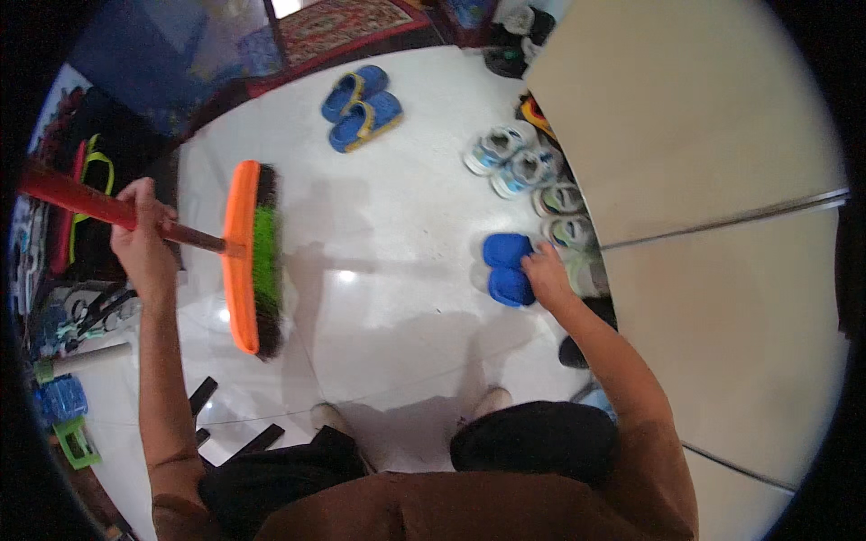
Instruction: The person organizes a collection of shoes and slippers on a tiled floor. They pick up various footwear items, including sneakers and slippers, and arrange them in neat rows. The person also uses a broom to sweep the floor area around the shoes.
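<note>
My left hand is wrapped round the red handle of a broom. The broom's orange head carries green and dark bristles, and it hangs on the left over the white floor. On the right, my right hand grips a pair of blue slippers at their near-right ends, fingers closed. Just beyond that hand, a row of light sneakers lines the foot of a beige cabinet.
Blue clogs with yellow edges lie on the white tiled floor further off. The beige cabinet bounds the right side. Bottom left, dark strips and a green plastic piece lie near a cluttered shelf. A patterned rug is at the back.
</note>
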The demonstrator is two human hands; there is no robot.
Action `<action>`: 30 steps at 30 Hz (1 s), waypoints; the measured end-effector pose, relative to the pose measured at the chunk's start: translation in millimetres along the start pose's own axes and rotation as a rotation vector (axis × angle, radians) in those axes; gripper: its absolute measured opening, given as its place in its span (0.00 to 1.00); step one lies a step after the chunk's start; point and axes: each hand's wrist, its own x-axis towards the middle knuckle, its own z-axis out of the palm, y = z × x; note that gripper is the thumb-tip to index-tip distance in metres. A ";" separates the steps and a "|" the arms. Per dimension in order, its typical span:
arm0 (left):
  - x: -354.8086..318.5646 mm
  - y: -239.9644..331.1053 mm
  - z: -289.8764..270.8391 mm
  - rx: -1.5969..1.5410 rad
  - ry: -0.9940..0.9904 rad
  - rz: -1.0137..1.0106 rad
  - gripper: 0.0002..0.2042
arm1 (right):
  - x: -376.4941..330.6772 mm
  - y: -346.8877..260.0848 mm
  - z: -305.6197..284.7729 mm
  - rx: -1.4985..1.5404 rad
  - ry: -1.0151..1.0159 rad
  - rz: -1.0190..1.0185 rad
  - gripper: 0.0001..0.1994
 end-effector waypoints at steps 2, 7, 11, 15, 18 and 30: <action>1.2 -0.1 -2.8 -0.100 -0.005 0.025 0.07 | -2.3 -0.7 7.4 -0.002 -0.031 0.048 0.06; 3.0 17.7 -2.7 -0.178 0.025 0.011 0.06 | -3.0 -12.2 8.3 -0.182 -0.126 -0.042 0.06; 3.7 21.6 1.6 -0.209 0.044 0.001 0.06 | -8.2 -6.9 10.8 -0.222 -0.118 -0.172 0.07; 11.8 12.8 -10.7 -0.216 0.076 0.018 0.06 | -10.5 -5.4 7.5 -0.073 -0.080 -0.253 0.08; 13.4 8.3 -6.1 -0.187 0.100 -0.012 0.07 | -14.6 -11.1 -0.7 -0.038 -0.106 -0.248 0.07; 19.0 -4.5 -1.9 -0.173 0.075 -0.009 0.06 | -14.5 -5.9 4.7 -0.097 -0.172 -0.314 0.07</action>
